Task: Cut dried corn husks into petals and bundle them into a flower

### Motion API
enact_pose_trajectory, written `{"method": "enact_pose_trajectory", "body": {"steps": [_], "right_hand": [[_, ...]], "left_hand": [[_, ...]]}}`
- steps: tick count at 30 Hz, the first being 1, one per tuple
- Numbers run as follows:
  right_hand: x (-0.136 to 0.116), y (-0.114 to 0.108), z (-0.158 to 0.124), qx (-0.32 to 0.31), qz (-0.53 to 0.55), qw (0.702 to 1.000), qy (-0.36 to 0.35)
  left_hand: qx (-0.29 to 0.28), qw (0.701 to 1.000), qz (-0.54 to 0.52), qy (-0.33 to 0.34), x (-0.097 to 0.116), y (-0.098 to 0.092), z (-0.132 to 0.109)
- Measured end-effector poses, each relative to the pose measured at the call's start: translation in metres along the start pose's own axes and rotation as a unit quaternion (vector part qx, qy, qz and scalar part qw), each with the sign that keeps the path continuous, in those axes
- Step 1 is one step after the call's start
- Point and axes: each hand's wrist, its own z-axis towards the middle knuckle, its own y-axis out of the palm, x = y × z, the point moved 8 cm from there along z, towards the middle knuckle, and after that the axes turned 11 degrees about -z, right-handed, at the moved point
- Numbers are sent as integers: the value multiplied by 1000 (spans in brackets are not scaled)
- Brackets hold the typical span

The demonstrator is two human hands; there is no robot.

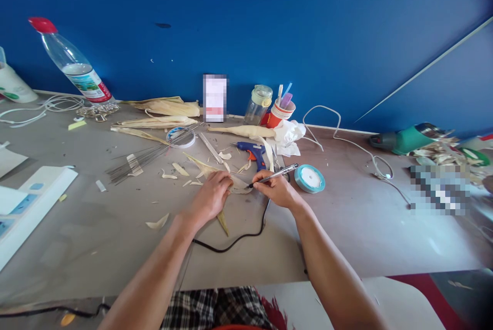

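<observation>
My right hand point(276, 188) is closed around a pen point(283, 169), its dark tip touching a pale piece of corn husk point(241, 185) on the table. With bunched fingers, my left hand point(213, 195) holds that husk down from the left side. A greenish husk end point(222, 223) sticks out below my left hand, and a pointed strip point(200, 164) shows above it. Just beyond the hands lies a blue glue gun point(252, 151) with an orange trigger. A roll of light-blue ribbon point(309, 179) lies right of my right hand.
Thin wires point(142, 158) rest across a tape roll point(181, 137) at left. Behind stand a phone point(214, 97), a glass jar point(258, 105), stacked paper cups point(280, 114) and a water bottle point(82, 70). A black cord point(231, 246) crosses in front of my hands. Husks point(169, 108) lie by the wall.
</observation>
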Motion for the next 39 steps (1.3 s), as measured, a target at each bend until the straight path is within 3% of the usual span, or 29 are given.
{"method": "enact_pose_trajectory", "body": {"steps": [22, 39], "right_hand": [[15, -7, -5, -47, 4, 998, 38], [12, -15, -6, -32, 24, 998, 37]], "left_hand": [[-2, 1000, 3, 6, -2, 2, -1], [-9, 1000, -3, -6, -2, 1, 0]]}}
